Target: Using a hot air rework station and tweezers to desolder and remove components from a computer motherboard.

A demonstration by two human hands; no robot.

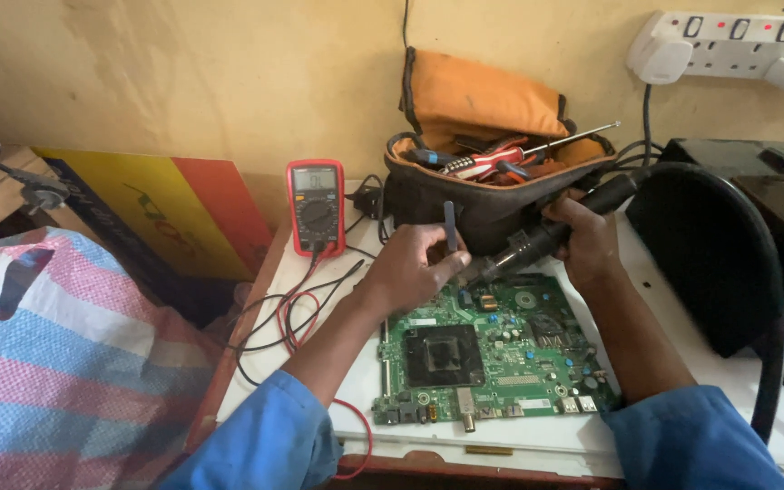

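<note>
A green circuit board (492, 358) with a black square heat sink lies flat on the white tabletop (537, 436). My left hand (410, 268) hovers over the board's upper left corner and pinches slim dark tweezers (450, 227), which stick up. My right hand (583, 236) grips a black hot-air tool handle (546, 236). The tool's nozzle slants down-left toward the board's top edge, close to my left fingertips. A thick black hose (755, 236) arcs from the handle to the right.
A red multimeter (316, 207) with red and black leads stands left of the board. An open tool pouch (492, 172) full of screwdrivers sits behind it. A black unit (755, 191) stands at right, a power strip (737, 41) on the wall, a woven plastic bag (56, 363) at left.
</note>
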